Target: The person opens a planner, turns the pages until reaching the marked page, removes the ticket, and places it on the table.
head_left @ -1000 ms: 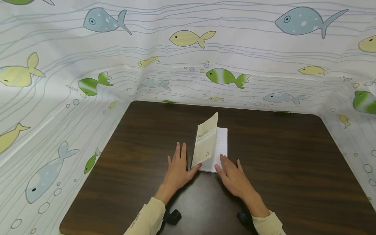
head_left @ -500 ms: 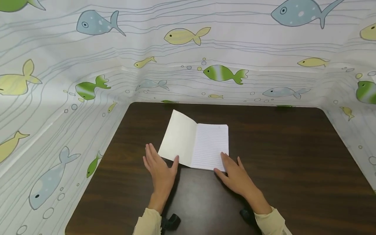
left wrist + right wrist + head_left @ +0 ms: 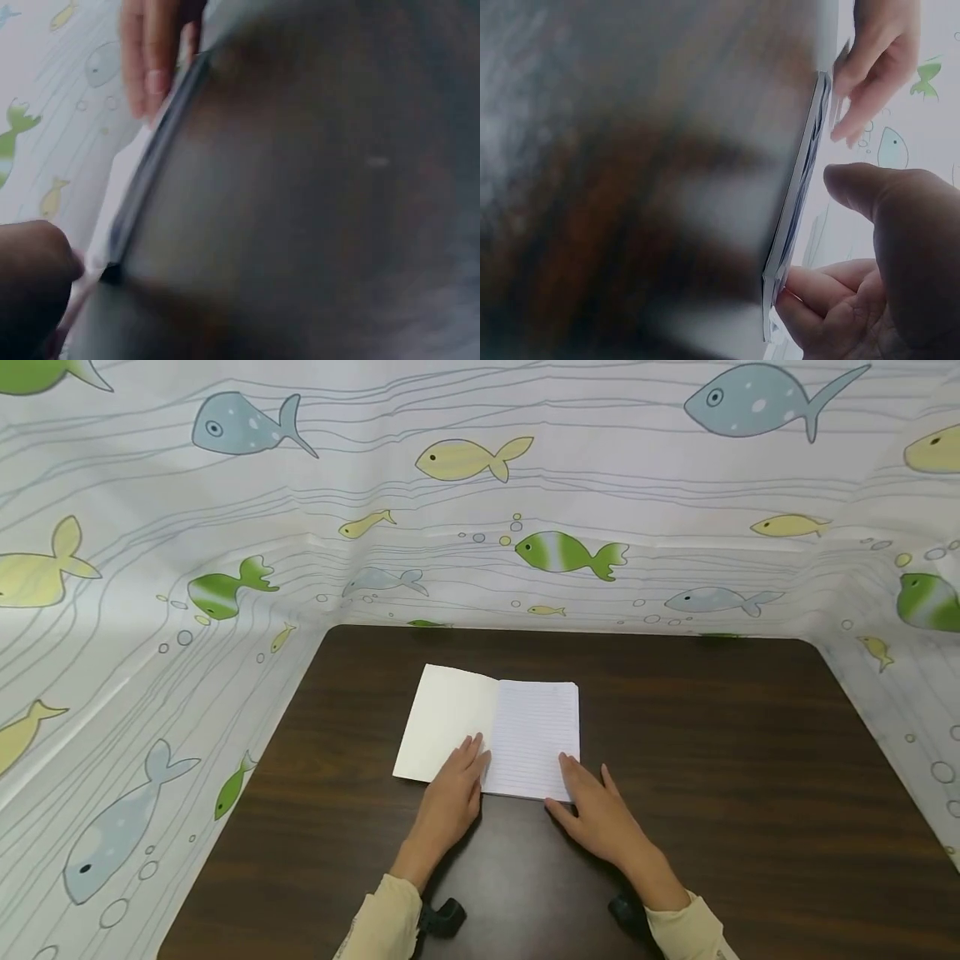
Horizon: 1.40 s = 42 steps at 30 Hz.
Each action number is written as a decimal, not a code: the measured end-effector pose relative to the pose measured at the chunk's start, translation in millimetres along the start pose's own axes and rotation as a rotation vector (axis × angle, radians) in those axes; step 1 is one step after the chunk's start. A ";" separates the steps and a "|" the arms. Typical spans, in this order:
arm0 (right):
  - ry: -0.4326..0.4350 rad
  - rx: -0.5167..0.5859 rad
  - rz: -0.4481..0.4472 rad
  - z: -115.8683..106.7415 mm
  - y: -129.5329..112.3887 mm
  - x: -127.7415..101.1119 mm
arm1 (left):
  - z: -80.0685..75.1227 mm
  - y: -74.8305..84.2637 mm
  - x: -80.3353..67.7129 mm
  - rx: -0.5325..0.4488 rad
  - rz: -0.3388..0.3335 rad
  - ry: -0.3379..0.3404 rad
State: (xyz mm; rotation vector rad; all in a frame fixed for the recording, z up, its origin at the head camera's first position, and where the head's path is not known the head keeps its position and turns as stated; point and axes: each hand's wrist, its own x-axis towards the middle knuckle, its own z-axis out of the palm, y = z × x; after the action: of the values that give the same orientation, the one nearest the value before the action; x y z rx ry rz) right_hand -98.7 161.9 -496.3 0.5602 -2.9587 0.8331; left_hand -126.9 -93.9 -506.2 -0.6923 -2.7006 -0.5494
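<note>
A thin notebook [image 3: 536,731] lies open flat on the dark wooden table [image 3: 712,760], blank inside cover at left, lined page at right. My left hand [image 3: 459,777] rests with straight fingers on the inside cover close to the spine. My right hand [image 3: 588,802] lies flat with its fingertips on the near right corner of the lined page, thumb on the table. In the right wrist view the notebook's edge [image 3: 802,195] shows side on, with my right fingers [image 3: 817,296] at its corner. The left wrist view is blurred; the notebook's edge [image 3: 150,172] runs across it.
A white cloth with a fish print [image 3: 570,552] stands as a wall round the table's left, back and right sides. Bare table surrounds the notebook. Small black camera mounts [image 3: 442,917] sit under both wrists.
The cover, held upright a second ago, has swung left and now lies flat. My left hand has moved from the table beside it onto the inside cover. The right hand stayed put.
</note>
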 end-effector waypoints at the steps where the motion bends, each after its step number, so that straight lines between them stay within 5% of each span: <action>1: 0.001 -0.002 -0.001 0.5 -0.4 0.1 | 1.4 1.6 -0.6 -0.005 0.003 -0.035; 8: 0.008 -0.014 0.001 -0.2 -4.9 0.3 | 9.7 6.3 -5.5 -0.019 -0.035 -0.168; 29: 0.067 -0.204 0.022 -0.8 -6.8 10.6 | 14.2 6.5 -9.1 -0.119 -0.034 -0.089; 42: 0.013 -0.167 0.037 4.7 -13.5 18.1 | 9.7 7.6 -8.0 -0.182 -0.079 -0.117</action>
State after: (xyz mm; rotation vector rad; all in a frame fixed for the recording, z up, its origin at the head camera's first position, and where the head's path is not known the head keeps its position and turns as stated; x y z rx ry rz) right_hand -110.6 142.7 -491.5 0.4909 -2.9973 0.5814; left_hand -118.1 -86.8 -515.5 -0.6851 -2.8208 -0.8066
